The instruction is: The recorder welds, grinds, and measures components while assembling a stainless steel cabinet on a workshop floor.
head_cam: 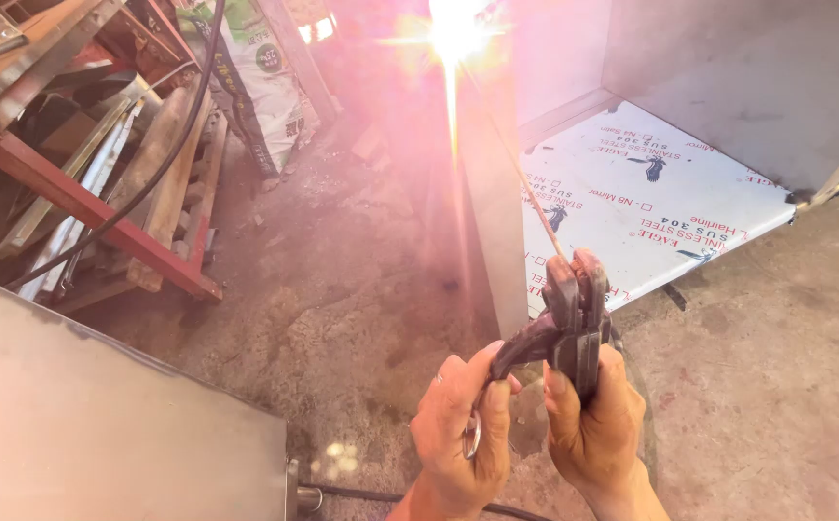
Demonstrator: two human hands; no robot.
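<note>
Both hands, the left hand (460, 429) and right hand (593, 425), are clenching the dark metal electrode holder (564, 328), whose thin welding rod (521, 178) is sparking brightly at the grey steel cabinet's upright edge (492, 193); the seam looks unfinished.

Single head-worn view, looking steeply down and forward from the person's own eye height onto the concrete floor (342, 289). Both hands sit close at the bottom edge, left hand (458, 434) and right hand (593, 425), with the steel cabinet (689, 183) farther off upper right and the red rack (101, 212) upper left. Bright glare at top centre washes out that part.
</note>
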